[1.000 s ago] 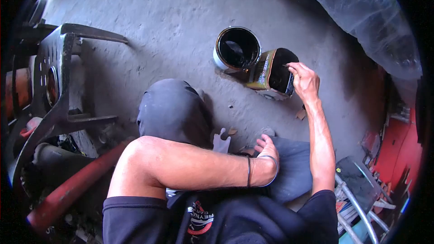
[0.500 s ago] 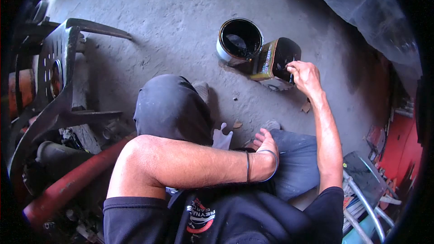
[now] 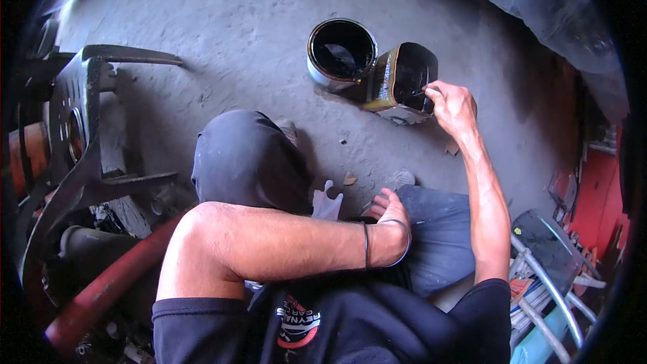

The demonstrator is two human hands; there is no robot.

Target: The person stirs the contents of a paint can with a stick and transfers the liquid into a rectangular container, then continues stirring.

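While my right hand [image 3: 455, 104] pinches a thin item [image 3: 423, 91] at the open tin [image 3: 383, 85] beside it, my left hand [image 3: 393, 221], fingers apart, lies behind, and steadiness seems needed.

Rough matt floor [image 3: 249, 61]; glossy-rimmed round can [image 3: 342, 50].

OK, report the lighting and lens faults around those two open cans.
Head view: wide-lens bending, black corners; grey concrete floor bright at upper left, shadowed at right; insides of the round white metal can and boxy gold-sided metal can nearly black, with faint glints; red metal tube soft.
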